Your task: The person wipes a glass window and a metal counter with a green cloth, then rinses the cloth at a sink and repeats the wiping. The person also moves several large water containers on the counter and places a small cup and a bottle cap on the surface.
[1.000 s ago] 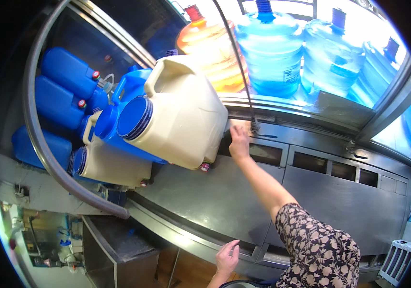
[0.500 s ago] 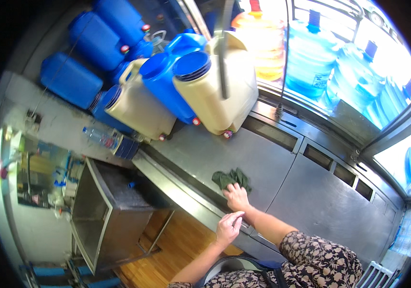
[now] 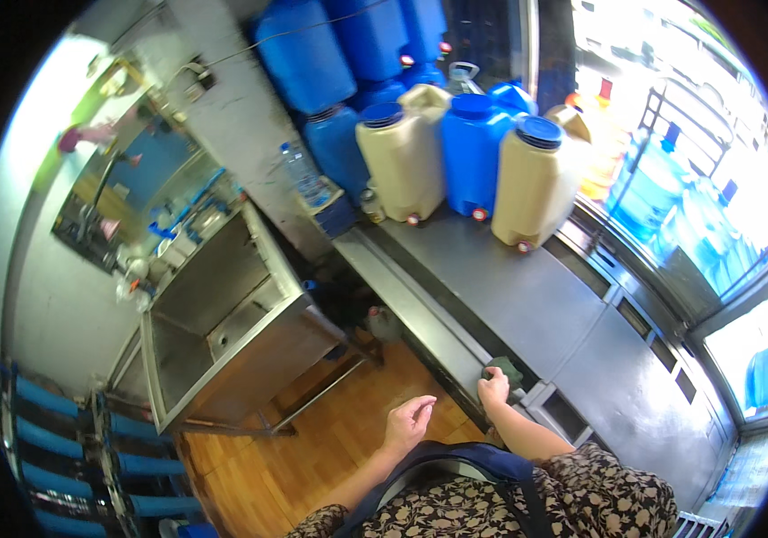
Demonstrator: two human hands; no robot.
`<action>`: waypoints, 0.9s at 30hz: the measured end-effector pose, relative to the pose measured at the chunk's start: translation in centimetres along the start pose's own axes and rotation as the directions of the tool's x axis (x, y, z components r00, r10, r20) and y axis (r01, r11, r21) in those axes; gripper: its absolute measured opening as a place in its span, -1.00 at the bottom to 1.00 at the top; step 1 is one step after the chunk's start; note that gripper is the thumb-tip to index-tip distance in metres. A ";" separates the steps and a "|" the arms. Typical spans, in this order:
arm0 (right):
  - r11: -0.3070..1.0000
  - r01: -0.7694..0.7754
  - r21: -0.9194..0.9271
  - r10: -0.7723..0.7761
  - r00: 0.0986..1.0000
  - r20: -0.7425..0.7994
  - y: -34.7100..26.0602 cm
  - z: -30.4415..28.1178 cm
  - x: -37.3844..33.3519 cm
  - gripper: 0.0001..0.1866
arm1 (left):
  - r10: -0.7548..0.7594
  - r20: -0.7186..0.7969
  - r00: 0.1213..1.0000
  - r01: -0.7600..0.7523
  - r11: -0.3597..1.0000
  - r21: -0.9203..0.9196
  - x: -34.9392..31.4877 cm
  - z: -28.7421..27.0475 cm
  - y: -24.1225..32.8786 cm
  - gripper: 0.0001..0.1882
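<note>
My right hand (image 3: 493, 389) is closed on a dark green cloth (image 3: 510, 369), bunched up at the near edge of the stainless steel counter (image 3: 483, 285). Part of the cloth sticks out past the fingers, over the counter's sunken channel. My left hand (image 3: 407, 425) hangs in the air to the left of it, above the wooden floor. Its fingers and thumb are pressed together with nothing visible in them.
Beige jugs (image 3: 402, 166) and a blue jug (image 3: 474, 157) with taps stand on the counter's far end. A steel sink (image 3: 223, 332) is at the left. A plastic bottle (image 3: 305, 179) stands by the wall. Large water bottles (image 3: 644, 179) are outside the window.
The cloth lay spread on the counter top under my right hand; now it is bunched at the near edge. My view has turned left, toward the sink. My left hand is farther from the right.
</note>
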State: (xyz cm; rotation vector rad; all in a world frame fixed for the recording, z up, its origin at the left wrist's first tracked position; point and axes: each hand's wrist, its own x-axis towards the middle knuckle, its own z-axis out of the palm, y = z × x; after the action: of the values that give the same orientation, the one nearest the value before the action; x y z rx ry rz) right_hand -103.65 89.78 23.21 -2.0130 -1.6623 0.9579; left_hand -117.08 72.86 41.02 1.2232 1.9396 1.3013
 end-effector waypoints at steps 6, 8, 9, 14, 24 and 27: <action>0.684 -0.205 0.701 -0.092 0.928 0.361 -11.8 11.1 -1.8 -0.69 | -0.076 -0.323 0.943 0.071 0.997 -0.028 -7.3 -14.7 -5.5 -0.82; 0.184 -0.592 0.784 -0.022 0.796 0.606 -18.2 11.5 -2.7 -0.83 | -0.115 -0.447 0.887 0.106 0.993 -0.045 -9.8 -20.1 -7.3 -0.82; 0.178 -0.623 0.762 -0.086 0.762 0.642 -21.4 10.9 -3.7 -0.79 | -0.115 -0.504 0.856 0.114 0.993 -0.032 -10.9 -22.7 -8.1 -0.82; 0.114 -0.660 0.743 -0.586 0.559 0.586 -36.5 7.1 -11.9 -0.58 | -0.141 -0.705 0.695 0.157 0.987 -0.042 -13.4 -33.6 -10.0 -0.81; 0.450 -0.314 0.836 -0.759 0.359 0.543 -54.3 12.5 -24.6 -0.63 | 0.179 -0.782 0.597 0.188 0.917 0.353 -9.1 -47.2 -12.4 -0.83; 0.540 -0.244 0.805 -0.797 0.160 0.583 -56.9 16.9 -26.2 -0.67 | 0.245 -0.735 0.632 0.199 0.865 0.460 -6.1 -50.7 -14.0 -0.82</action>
State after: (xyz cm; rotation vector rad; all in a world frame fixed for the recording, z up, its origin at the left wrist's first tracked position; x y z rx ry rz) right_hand -158.12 76.11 55.64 -0.1076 -1.4272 2.4945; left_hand -159.69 42.41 49.11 0.9419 3.0730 1.5517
